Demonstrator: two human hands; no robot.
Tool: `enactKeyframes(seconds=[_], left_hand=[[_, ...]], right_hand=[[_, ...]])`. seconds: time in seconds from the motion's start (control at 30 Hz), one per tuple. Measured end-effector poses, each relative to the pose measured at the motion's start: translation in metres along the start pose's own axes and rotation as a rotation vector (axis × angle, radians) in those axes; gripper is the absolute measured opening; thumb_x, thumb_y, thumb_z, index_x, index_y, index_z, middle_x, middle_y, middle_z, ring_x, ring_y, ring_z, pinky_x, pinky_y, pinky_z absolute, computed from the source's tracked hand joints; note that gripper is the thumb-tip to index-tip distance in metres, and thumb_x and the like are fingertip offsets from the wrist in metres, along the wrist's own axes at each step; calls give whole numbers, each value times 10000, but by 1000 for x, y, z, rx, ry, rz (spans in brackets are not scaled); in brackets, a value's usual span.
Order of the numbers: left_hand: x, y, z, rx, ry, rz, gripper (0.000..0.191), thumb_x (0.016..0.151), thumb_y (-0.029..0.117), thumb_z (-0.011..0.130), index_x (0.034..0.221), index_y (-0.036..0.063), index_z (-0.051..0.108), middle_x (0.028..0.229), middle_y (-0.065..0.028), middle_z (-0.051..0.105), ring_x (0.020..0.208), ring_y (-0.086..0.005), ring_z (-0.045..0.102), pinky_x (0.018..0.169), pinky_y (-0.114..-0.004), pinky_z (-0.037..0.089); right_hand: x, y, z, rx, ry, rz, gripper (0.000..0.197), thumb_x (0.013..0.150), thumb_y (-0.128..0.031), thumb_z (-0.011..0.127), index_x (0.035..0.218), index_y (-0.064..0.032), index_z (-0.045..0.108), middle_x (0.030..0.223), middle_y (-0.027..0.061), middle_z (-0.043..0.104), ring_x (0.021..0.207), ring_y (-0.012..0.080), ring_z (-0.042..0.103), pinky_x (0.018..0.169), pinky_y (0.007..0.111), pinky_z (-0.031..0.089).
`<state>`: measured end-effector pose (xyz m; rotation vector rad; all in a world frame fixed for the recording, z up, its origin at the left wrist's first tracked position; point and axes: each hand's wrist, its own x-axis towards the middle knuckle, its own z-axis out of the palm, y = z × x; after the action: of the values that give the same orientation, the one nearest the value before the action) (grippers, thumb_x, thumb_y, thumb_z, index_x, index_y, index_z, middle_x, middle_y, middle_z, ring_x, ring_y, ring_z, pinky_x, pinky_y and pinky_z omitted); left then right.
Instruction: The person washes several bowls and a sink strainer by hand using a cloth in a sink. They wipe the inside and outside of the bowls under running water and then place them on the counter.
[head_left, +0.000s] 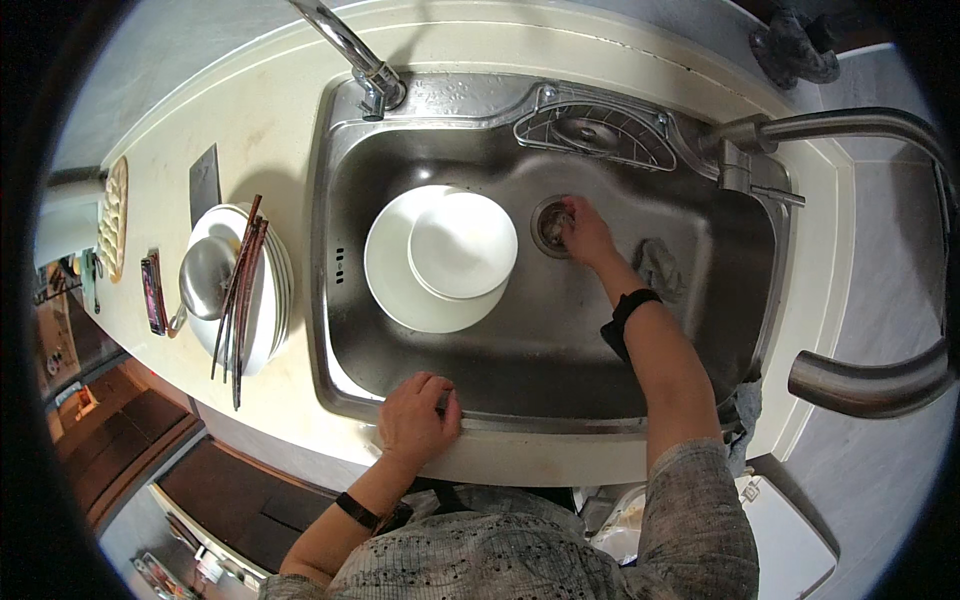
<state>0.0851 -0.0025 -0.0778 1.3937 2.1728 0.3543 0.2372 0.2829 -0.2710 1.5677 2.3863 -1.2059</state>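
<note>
My right hand (586, 234) reaches into the stainless steel sink (570, 360), its fingertips at the drain strainer (553, 229). Bits of pale matter show in the strainer, and the fingers partly cover it; whether they pinch anything cannot be seen. Left of the drain, a white bowl (463, 244) sits on or in a larger white dish (390, 289). A crumpled grey cloth (660, 268) lies on the sink floor just right of my right hand. My left hand (420, 420) rests on the sink's front rim with curled fingers; a small dark spot shows between thumb and fingers.
Stacked white plates (279, 300), a metal ladle (208, 277) and several chopsticks (241, 300) stand on the left counter beside a phone (153, 292). Faucets (379, 90) (739, 154) rise at the sink's back left and right. A wire corner rack (596, 139) hangs at the back.
</note>
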Motion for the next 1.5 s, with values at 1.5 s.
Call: enactKeyframes(seconds=[1.5], left_hand=[[-19,-31,8,-14,28,315,209,792,230,532,886,68,624,906,-141,608,844,-330,590,720,-434,475]], right_hand=[[-568,-280,-194,-150,662,297,111,852,-70,544,852,29,595,639,67,555,584,101,460,556,260,415]])
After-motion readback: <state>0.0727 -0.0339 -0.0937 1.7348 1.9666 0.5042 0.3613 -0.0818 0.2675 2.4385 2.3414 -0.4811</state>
